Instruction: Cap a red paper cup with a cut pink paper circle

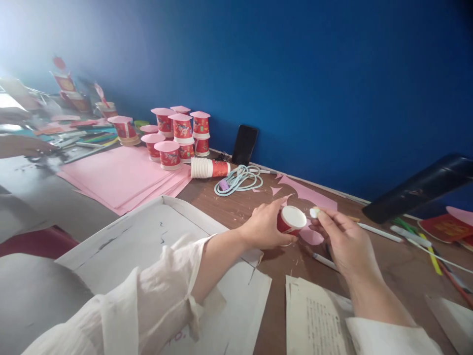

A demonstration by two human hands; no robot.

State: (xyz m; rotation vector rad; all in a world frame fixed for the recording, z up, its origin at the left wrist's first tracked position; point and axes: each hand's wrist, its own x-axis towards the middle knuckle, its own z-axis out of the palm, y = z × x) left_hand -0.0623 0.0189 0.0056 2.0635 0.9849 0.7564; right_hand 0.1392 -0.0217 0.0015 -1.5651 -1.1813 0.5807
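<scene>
My left hand [264, 227] is wrapped round a red paper cup [294, 217], whose pale round end faces up toward me. Close to that end, my right hand [345, 239] pinches a small white lump [315, 212] between thumb and fingers; its exact kind does not show. Below and between the hands lies a rounded pink paper piece [311, 235], partly covered by the cup and fingers. A white pen [325, 261] rests on the table under my right hand.
Red cups topped with pink paper discs [170, 146] stand by pink sheets [107, 172]. Nearby are a nested cup stack [209, 168], a coiled cable [238, 181], a leaning phone [245, 144], pink scraps [308, 194], a black cylinder [417, 187] and a booklet [318, 315]. Another person's hand [25, 146] is at left.
</scene>
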